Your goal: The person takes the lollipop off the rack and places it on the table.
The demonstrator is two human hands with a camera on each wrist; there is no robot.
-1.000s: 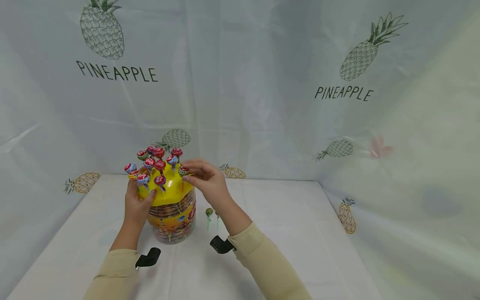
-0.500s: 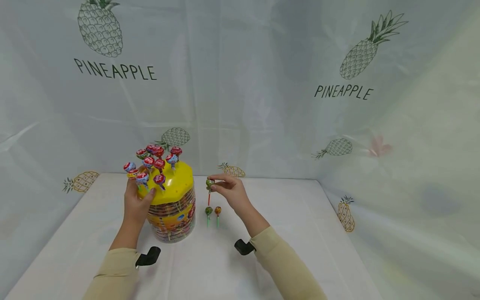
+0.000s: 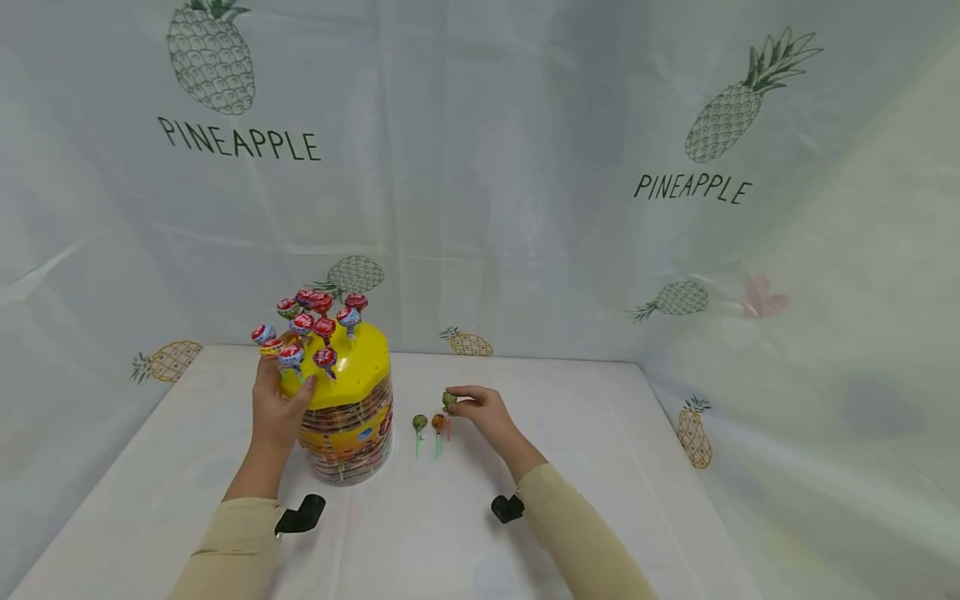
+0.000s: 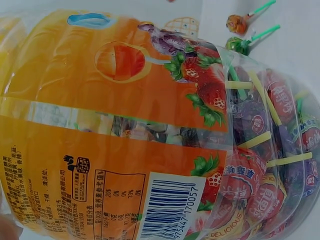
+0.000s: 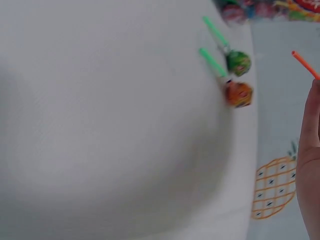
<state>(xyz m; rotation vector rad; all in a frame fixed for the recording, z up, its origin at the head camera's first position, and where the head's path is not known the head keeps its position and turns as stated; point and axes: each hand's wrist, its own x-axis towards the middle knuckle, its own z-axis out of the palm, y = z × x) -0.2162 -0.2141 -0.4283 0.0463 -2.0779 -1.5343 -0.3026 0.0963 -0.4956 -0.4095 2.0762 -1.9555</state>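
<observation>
A clear jar point(image 3: 347, 446) packed with lollipops has an orange label and a yellow lid point(image 3: 367, 358). Several wrapped lollipops point(image 3: 324, 327) stand upright in the lid. With thumb in front, my left hand point(image 3: 276, 412) grips the lid's left side; the standing lollipops partly hide its fingers. Right of the jar, my right hand point(image 3: 489, 418) pinches a green-wrapped lollipop point(image 3: 449, 399) by its head, its orange-red stick point(image 5: 305, 64) pointing down. Close by on the table lie a green lollipop point(image 3: 419, 422) and an orange lollipop point(image 3: 438, 422), both green-sticked.
A white cloth covers the table point(image 3: 570, 500), whose far edge meets a hanging curtain point(image 3: 510, 208) printed with pineapples. The jar's side in the left wrist view shows a barcode point(image 4: 167, 207). Black wrist mounts point(image 3: 302, 514) sit at both sleeves.
My right hand has pulled a green lollipop out of the lid's right side and carried it right and down, beside the two lying lollipops. My left hand has stayed on the jar.
</observation>
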